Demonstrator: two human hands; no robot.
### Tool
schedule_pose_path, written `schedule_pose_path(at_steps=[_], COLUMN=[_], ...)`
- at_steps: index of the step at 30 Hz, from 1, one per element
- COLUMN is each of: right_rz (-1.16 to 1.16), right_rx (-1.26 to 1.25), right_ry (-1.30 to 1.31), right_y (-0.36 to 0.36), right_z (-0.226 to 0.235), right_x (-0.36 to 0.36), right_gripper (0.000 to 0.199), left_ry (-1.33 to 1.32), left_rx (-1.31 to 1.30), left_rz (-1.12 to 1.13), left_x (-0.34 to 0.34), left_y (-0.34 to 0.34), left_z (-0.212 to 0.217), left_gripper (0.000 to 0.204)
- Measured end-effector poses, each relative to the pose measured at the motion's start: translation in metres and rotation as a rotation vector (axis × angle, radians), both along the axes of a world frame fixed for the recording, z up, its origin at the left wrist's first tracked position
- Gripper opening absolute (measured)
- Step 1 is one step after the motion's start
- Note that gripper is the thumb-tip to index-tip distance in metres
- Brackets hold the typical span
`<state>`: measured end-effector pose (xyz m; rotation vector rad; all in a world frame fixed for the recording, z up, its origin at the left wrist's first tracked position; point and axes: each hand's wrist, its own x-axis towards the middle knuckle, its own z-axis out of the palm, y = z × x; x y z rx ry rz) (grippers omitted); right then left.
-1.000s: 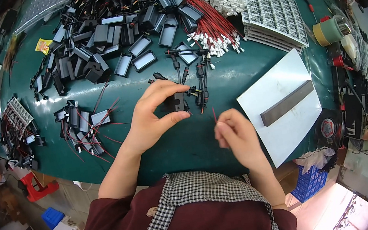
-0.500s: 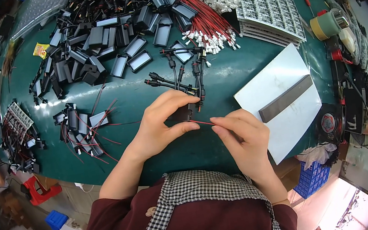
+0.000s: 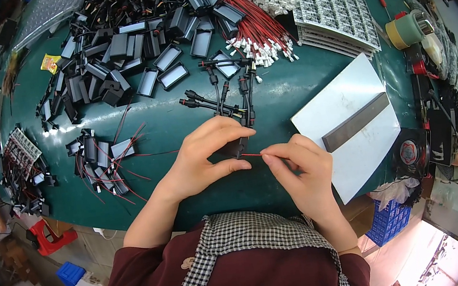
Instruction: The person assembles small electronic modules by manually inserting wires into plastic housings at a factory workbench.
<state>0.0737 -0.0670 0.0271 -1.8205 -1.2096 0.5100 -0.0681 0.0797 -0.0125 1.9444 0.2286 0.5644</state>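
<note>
My left hand (image 3: 201, 152) grips a small black plastic box (image 3: 234, 148) between thumb and fingers, partly hidden by the hand. From the box's right side runs a thin red wire (image 3: 251, 154). Its other end is pinched between the thumb and forefinger of my right hand (image 3: 300, 165). Just beyond my left hand lie several black cables with connectors (image 3: 240, 93). To the left, a small group of black boxes with red wires (image 3: 99, 159) rests on the green table.
A big heap of black boxes (image 3: 116, 59) covers the far left. Red wires with white plugs (image 3: 261, 30) and stacked circuit board panels (image 3: 333, 10) lie at the back. On the right, a dark bar (image 3: 355, 122) sits on a white sheet (image 3: 317, 115), near a green tape roll (image 3: 401, 33).
The box in my left hand has tilted and shifted slightly right and nearer. My right hand has moved a little left, and the visible stretch of red wire is shorter.
</note>
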Motion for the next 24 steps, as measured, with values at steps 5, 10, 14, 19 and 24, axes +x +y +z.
schedule_pose_path(at_steps=[5,10,14,19,24], right_rz=[0.0,0.013,0.04,0.041,0.028], right_rx=[0.004,-0.008,0.001,0.001,-0.018], right_ry=[-0.032,-0.062,-0.087,-0.11,-0.128], right_y=[0.0002,-0.0004,-0.0007,0.0,-0.0012], right_z=[0.0001,-0.0006,-0.0006,-0.002,-0.0038], right_x=[-0.0007,-0.0014,-0.0016,-0.0005,-0.0001], right_gripper=[0.011,0.011,0.011,0.011,0.012], left_ry=[0.012,0.057,0.056,0.088,0.061], left_rx=[0.036,0.056,0.066,0.123,0.148], left_rz=[-0.001,0.083,0.08,0.046,0.022], left_x=[-0.0002,-0.0013,0.0005,-0.0005,0.0022], left_y=[-0.0023,-0.0042,-0.0039,-0.0029,-0.0063], left_z=[0.0001,-0.0028,-0.0019,-0.003,-0.0015], left_gripper=[0.052,0.052,0.049,0.046,0.046])
